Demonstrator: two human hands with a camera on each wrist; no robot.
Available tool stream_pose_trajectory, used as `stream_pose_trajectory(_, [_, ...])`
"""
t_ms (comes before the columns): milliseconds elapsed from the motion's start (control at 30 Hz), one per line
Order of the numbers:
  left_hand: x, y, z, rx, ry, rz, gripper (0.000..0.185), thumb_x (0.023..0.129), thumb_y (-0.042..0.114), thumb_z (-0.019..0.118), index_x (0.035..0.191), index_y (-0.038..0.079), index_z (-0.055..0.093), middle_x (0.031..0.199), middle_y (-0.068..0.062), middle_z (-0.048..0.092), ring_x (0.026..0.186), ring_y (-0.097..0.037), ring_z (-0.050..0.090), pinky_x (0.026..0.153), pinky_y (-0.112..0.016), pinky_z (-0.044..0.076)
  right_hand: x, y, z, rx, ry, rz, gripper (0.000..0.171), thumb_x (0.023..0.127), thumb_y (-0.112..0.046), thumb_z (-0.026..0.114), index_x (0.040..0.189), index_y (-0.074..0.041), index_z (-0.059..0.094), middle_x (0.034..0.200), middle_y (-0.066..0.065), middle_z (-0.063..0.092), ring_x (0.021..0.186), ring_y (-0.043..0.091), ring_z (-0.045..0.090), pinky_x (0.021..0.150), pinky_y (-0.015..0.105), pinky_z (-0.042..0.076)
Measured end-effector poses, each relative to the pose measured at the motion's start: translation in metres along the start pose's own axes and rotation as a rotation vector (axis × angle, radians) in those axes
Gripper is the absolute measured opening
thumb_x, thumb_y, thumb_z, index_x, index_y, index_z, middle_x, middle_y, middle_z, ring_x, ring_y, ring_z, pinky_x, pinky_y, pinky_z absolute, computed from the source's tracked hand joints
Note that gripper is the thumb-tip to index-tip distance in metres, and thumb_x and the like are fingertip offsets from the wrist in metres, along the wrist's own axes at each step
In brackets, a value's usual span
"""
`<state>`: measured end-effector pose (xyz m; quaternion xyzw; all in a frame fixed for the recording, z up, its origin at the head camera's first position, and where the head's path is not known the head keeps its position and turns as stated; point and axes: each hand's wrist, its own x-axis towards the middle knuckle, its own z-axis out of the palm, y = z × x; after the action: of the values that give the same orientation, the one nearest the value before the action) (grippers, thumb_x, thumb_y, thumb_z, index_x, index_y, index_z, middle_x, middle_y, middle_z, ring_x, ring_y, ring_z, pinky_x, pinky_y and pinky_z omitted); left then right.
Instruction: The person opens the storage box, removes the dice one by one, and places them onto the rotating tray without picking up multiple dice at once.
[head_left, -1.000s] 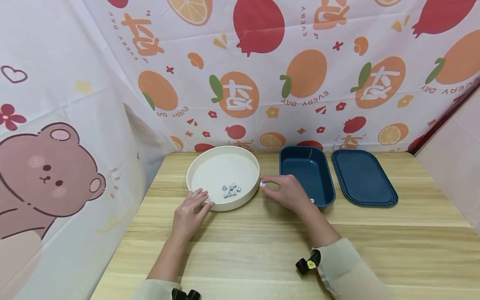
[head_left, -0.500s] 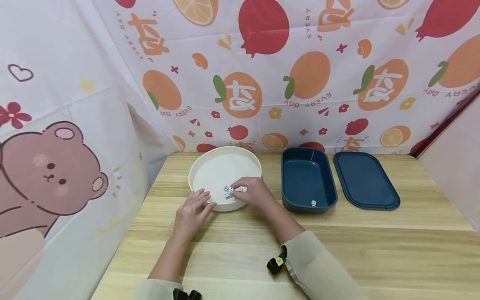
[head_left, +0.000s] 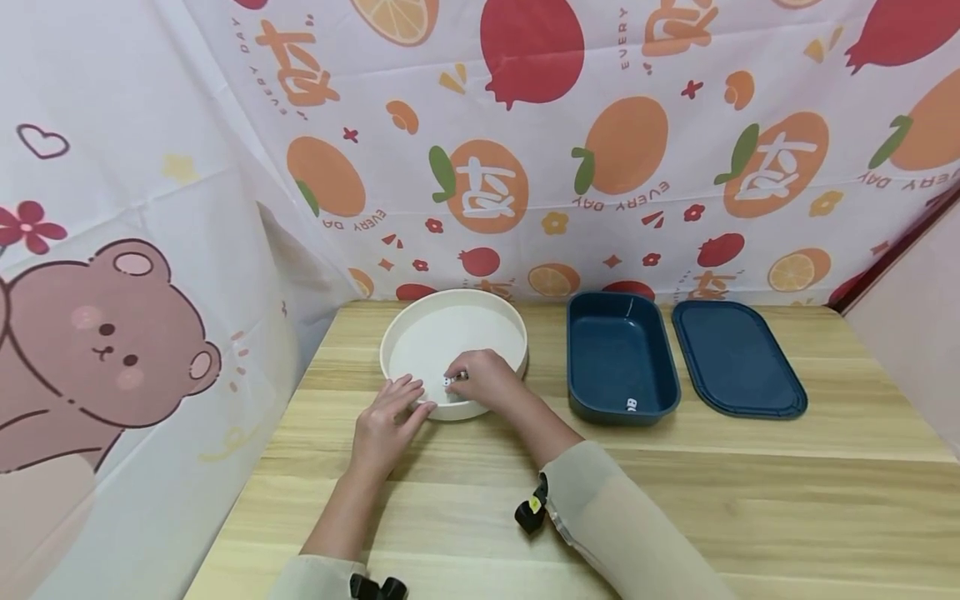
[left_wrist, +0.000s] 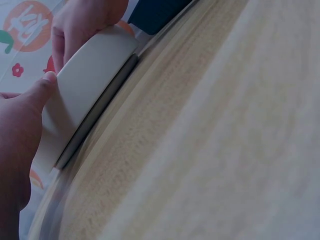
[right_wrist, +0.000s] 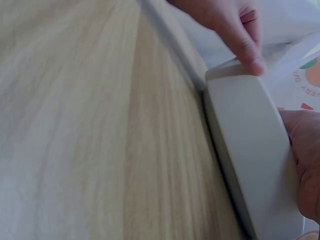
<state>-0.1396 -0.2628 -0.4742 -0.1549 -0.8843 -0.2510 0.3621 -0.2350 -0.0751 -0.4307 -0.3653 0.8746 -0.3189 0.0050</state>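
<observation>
dice: small, white with dark pips, lying inside round cream tray near its front wall, mostly covered by right hand; count not readable.

right hand: reaching over front rim of cream tray, fingers curled down onto dice, pinching at them; exact number held cannot be told. cream sleeve on forearm, black wrist-camera mount at cuff.

left hand: resting on table just in front of tray, fingers straight and relaxed, fingertips touching tray's outer front-left wall; holding nothing. in left wrist view, thumb against cream wall; in right wrist view, a fingertip on rim of same wall.

round cream tray: standing flat on light wooden table, towards back left, close to patterned backdrop.

dark blue rectangular box: open, standing just right of cream tray, apart from it; one white die inside at front wall.

dark blue lid: lying flat just right of box, nearly touching it.

backdrop: white cloth printed with oranges and pomegranates behind table; bear-print cloth along left side.
</observation>
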Motion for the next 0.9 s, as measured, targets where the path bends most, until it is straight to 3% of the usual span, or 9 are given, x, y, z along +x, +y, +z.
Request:
stream_pose_trajectory(200, [0.002,0.0,0.0,0.008,0.005,-0.012,0.032,0.074,0.015,0.086,0.1,-0.001,0.076,0.108,-0.013,0.075,0.112,-0.031,0.067,0.107,-0.053,0.048,0.007,-0.001,0.002,-0.127,-0.086,0.012,0.019,0.083,-0.025,0.08,0.099,-0.016,0.079,0.116,-0.006,0.073,0.116,0.013,0.065,0.1,0.029,0.053])
stream_pose_trajectory(433, [0.002,0.0,0.001,-0.004,-0.005,0.0,0.031,0.074,0.014,0.086,0.1,-0.001,0.076,0.107,-0.013,0.075,0.112,-0.032,0.067,0.106,-0.055,0.048,0.006,0.0,-0.001,-0.129,-0.112,0.061,0.026,0.081,-0.025,0.081,0.104,-0.012,0.078,0.122,-0.005,0.071,0.117,0.015,0.064,0.1,0.03,0.053])
stream_pose_trajectory(633, [0.001,0.0,0.001,0.003,-0.006,-0.006,0.031,0.075,0.014,0.086,0.1,-0.001,0.075,0.107,-0.013,0.075,0.112,-0.031,0.067,0.106,-0.054,0.048,-0.002,0.003,-0.001,-0.079,-0.019,0.025,0.029,0.082,-0.023,0.081,0.107,-0.011,0.076,0.11,-0.001,0.074,0.105,0.014,0.069,0.093,0.029,0.057])
stream_pose_trajectory(733, [0.0,0.0,0.001,0.0,-0.008,-0.01,0.031,0.075,0.014,0.086,0.1,-0.001,0.075,0.108,-0.013,0.074,0.112,-0.031,0.067,0.106,-0.055,0.048,-0.013,0.007,-0.002,-0.035,0.055,-0.02,0.031,0.083,-0.023,0.08,0.11,-0.01,0.075,0.11,0.001,0.074,0.107,0.015,0.068,0.096,0.03,0.057])
stream_pose_trajectory(900, [0.001,0.0,0.0,-0.004,0.0,-0.024,0.032,0.074,0.014,0.087,0.099,-0.001,0.075,0.108,-0.013,0.074,0.112,-0.031,0.067,0.106,-0.055,0.048,-0.04,0.02,-0.014,0.119,0.206,-0.01,0.037,0.081,-0.022,0.082,0.114,-0.008,0.073,0.114,0.004,0.073,0.11,0.019,0.067,0.097,0.034,0.057])
